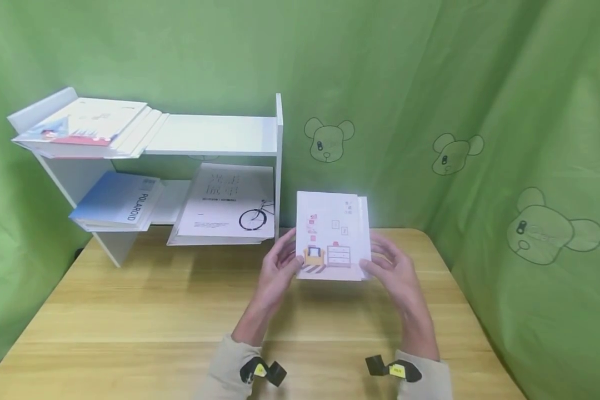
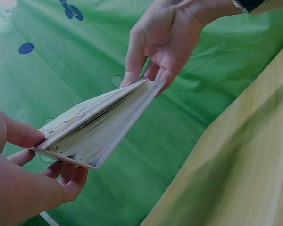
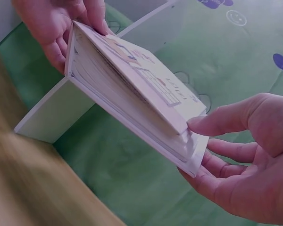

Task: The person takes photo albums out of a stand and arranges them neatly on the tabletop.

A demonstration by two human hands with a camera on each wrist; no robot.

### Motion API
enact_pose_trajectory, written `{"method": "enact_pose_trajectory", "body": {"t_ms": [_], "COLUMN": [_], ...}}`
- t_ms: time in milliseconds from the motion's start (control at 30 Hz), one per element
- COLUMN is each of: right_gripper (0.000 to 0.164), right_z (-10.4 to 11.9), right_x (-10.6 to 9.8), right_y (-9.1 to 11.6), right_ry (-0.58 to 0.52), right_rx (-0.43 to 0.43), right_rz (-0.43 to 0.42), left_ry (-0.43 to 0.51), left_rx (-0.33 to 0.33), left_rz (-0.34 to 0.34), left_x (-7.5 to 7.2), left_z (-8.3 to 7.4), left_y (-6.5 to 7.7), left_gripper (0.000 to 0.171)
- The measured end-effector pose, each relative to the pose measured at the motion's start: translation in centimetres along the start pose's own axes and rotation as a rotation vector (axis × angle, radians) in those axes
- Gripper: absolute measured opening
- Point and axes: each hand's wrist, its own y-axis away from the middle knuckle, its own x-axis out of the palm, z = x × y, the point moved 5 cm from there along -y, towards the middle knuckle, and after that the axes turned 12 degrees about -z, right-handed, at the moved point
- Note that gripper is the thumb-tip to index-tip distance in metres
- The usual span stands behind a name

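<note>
A white book (image 1: 330, 236) with a drawn armchair and chest of drawers on its cover is held up above the table, right of the shelf. My left hand (image 1: 279, 264) grips its left edge, thumb on the cover and fingers underneath. On the opposite edge, my right hand (image 1: 392, 266) pinches it the same way. In the left wrist view the page edges of the book (image 2: 104, 127) show, its covers slightly spread. The right wrist view shows the thumb of the right hand (image 3: 245, 150) on the front cover and its fingers below the back cover.
A white two-tier shelf (image 1: 210, 133) stands at the left on the wooden table (image 1: 180, 322). Several books (image 1: 95, 125) lie on its top tier. Below are a blue POLAROID book (image 1: 117, 197) and a larger bicycle-cover book (image 1: 225, 205). A green curtain (image 1: 380, 66) hangs behind.
</note>
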Motion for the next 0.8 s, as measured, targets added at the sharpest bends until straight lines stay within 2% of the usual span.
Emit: {"method": "enact_pose_trajectory", "body": {"t_ms": [133,500,633,800], "right_gripper": [0.069,0.069,0.068,0.066], "right_z": [-0.8,-2.3,-3.0,-3.8], "right_x": [0.3,0.5,0.1,-1.3], "right_y": [-0.5,-1.4,-1.7,-2.0], "right_ry": [0.007,-0.024,-0.020,0.003], "right_rx": [0.018,0.059,0.081,0.116], "right_rz": [-0.007,-0.034,-0.058,-0.126], "left_ry": [0.006,0.042,0.058,0.058], "left_rx": [-0.002,-0.068,-0.079,-0.101], "left_rz": [-0.005,0.005,0.007,0.004], "left_x": [0.1,0.4,1.1,2.6], "left_z": [0.9,2.9,3.8,4.7], "left_y": [-0.3,-1.1,-1.6,-2.1], "left_gripper": [0.068,0.077,0.078,0.080]}}
